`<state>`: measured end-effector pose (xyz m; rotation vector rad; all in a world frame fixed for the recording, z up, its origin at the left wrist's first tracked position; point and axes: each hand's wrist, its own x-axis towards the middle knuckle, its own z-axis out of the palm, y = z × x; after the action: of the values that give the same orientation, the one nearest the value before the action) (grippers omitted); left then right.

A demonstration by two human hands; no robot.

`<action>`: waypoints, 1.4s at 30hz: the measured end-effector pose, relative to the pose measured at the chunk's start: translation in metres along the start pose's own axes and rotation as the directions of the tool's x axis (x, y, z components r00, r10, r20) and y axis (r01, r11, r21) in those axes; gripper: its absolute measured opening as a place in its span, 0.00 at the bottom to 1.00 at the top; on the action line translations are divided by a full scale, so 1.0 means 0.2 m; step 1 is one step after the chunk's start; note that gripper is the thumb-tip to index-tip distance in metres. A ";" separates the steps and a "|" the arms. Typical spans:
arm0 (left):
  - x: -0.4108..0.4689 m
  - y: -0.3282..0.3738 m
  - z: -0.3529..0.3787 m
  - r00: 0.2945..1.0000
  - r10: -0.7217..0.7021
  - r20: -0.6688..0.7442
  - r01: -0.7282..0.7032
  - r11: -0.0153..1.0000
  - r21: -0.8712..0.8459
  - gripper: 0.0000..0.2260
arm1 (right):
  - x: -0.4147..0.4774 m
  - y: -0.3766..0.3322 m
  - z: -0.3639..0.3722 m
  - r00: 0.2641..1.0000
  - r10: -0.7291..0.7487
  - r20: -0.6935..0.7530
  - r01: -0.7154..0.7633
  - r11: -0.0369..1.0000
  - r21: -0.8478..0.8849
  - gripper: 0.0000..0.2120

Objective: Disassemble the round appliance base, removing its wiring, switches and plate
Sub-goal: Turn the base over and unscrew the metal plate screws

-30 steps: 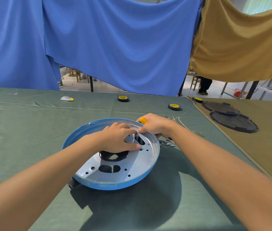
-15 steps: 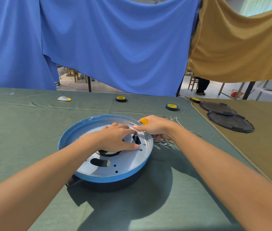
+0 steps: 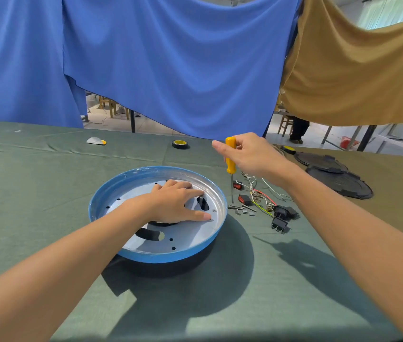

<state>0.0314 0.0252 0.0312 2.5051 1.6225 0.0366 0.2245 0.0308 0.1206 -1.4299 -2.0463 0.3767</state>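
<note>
My only view is head-worn: I look forward and down, close over the tabletop [image 3: 35,193], hanging cloths [image 3: 171,58] filling the background.

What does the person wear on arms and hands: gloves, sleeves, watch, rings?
Nothing visible. The left hand and the right hand are bare, without gloves; no sleeve comes into view, and no watch, bracelet or ring shows.

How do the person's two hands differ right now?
The left hand rests palm down on the grey plate inside the blue base; the right hand is in the air, right of the base. The left holds nothing; the right grips the yellow screwdriver, tip down. Both are bare.
</note>
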 end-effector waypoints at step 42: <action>-0.01 -0.01 0.01 1.000 -0.008 -0.019 0.008 1.000 0.017 0.39 | 0.02 -0.06 -0.05 0.971 -0.077 0.226 0.150 0.933 -0.327 0.07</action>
<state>0.0291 0.0248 0.0282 2.5185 1.6466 0.0468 0.2214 0.0287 0.1352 -1.5118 -2.4488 0.1285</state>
